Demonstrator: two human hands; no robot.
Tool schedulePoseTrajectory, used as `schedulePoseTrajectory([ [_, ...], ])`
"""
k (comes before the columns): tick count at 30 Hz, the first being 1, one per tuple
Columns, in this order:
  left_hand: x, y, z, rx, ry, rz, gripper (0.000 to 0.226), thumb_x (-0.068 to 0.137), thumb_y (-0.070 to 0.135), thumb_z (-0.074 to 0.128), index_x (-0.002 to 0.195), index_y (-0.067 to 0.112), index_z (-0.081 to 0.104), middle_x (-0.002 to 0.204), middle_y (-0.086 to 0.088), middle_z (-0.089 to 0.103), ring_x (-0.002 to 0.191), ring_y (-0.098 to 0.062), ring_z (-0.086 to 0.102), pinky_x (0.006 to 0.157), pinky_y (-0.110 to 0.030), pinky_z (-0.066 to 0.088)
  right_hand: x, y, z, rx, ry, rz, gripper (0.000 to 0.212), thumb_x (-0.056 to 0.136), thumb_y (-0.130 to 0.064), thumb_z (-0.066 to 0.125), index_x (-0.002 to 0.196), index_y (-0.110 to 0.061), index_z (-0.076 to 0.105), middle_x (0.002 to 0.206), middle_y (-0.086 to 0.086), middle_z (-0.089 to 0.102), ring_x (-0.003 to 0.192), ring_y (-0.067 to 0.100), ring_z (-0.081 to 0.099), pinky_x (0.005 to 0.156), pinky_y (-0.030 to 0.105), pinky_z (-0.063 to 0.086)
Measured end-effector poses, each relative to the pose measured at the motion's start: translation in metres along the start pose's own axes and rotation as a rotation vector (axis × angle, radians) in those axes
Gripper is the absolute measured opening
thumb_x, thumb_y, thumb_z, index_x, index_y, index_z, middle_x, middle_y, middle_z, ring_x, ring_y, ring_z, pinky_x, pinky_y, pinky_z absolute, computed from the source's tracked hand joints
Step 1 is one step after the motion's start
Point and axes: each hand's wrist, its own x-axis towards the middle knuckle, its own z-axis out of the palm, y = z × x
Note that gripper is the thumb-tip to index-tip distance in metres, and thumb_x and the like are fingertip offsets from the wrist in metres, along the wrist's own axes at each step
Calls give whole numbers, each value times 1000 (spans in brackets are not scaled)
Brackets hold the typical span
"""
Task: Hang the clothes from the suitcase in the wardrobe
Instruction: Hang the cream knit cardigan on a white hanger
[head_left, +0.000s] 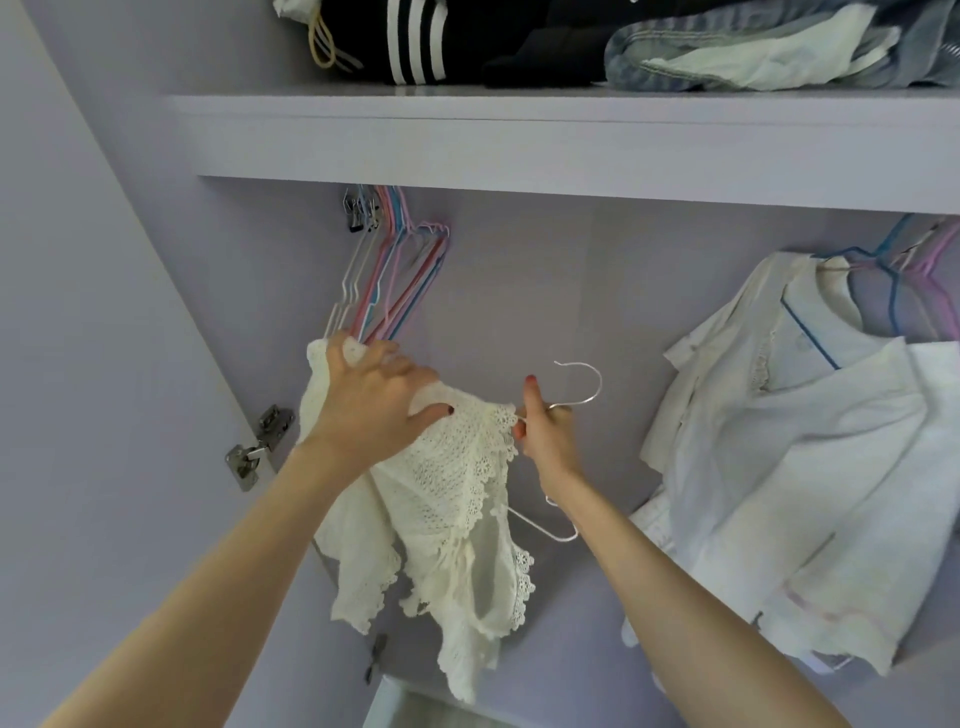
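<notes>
A cream lace top hangs in the middle of the view, inside the lilac wardrobe. My left hand grips the top's upper edge, fingers curled over the fabric. My right hand pinches the neck of a white wire hanger, whose hook points up and whose lower arm shows below my wrist. The hanger's left side is hidden inside the top. The suitcase is not in view.
A bunch of bare pink, blue and white hangers hangs at the left under the shelf. White shirts hang at the right. Folded dark and denim clothes lie on the shelf. A door hinge sits at the left.
</notes>
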Motion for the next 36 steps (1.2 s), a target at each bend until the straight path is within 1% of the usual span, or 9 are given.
schedulePoseTrajectory([
  [3, 2, 8, 1, 34, 23, 102, 22, 74, 38, 73, 90, 23, 71, 76, 3, 71, 88, -22, 68, 105, -56, 16, 0, -11, 6, -66, -56, -50, 55, 96, -41, 44, 52, -9, 46, 37, -5, 52, 38, 7, 39, 48, 21, 35],
  [6, 4, 16, 1, -210, -69, 63, 17, 90, 16, 58, 104, 15, 67, 87, -5, 69, 82, -27, 65, 81, -37, 45, 0, -18, 10, -49, -84, -122, 50, 93, -40, 52, 57, -6, 54, 41, -7, 55, 44, 4, 49, 53, 20, 40],
  [10, -6, 9, 10, -458, -49, -201, 20, 95, 7, 48, 107, 6, 64, 89, -10, 66, 80, -30, 61, 69, -33, 46, -1, -12, 2, -158, -14, -442, 16, 88, -26, 63, 74, -17, 62, 83, -5, 63, 85, 13, 62, 82, 23, 47],
  [13, -8, 1, 12, -644, -54, -444, 19, 96, 7, 44, 104, 4, 61, 79, -6, 58, 65, -21, 49, 65, -25, 37, -8, 14, -8, -383, 106, -744, 20, 85, -16, 62, 67, -6, 60, 71, -16, 46, 69, 13, 51, 68, 24, 42],
  [16, -4, 0, 0, -860, 10, -558, 15, 96, 13, 46, 94, 8, 60, 68, 2, 50, 59, -10, 43, 59, -20, 37, -13, 51, -10, -626, -83, -525, 17, 87, -21, 62, 81, -6, 62, 77, -8, 51, 66, 12, 51, 66, 28, 43],
  [21, -2, 6, -28, -1129, 81, -635, 16, 93, 25, 53, 82, 18, 62, 78, 5, 52, 68, -2, 45, 64, -11, 36, -2, 76, 1, -867, -338, -219, 57, 90, -37, 56, 139, -15, 39, 138, 4, 42, 124, 22, 46, 104, 34, 38],
  [28, -6, -2, -54, -1250, 217, -653, 41, 92, 30, 55, 52, 29, 46, 56, 12, 30, 56, -3, 29, 55, -12, 28, 16, 87, 24, -1159, -326, -87, 31, 92, -26, 50, 118, -12, 61, 121, 11, 58, 115, 30, 54, 92, 37, 48],
  [32, -14, -14, -54, -1337, 265, -780, 27, 91, 32, 57, 66, 21, 56, 73, 7, 49, 81, -10, 46, 84, -26, 35, 26, 97, 1, -907, -141, 184, 26, 89, -23, 52, 103, -3, 62, 100, 16, 63, 97, 33, 61, 84, 37, 50],
  [36, -20, -16, -48, -1370, 274, -899, 17, 90, 27, 58, 74, 30, 64, 92, 16, 62, 113, -11, 51, 105, -33, 32, 36, 81, -37, -223, 37, 519, 32, 94, -17, 54, 117, 5, 53, 102, 18, 54, 101, 33, 58, 81, 39, 51],
])
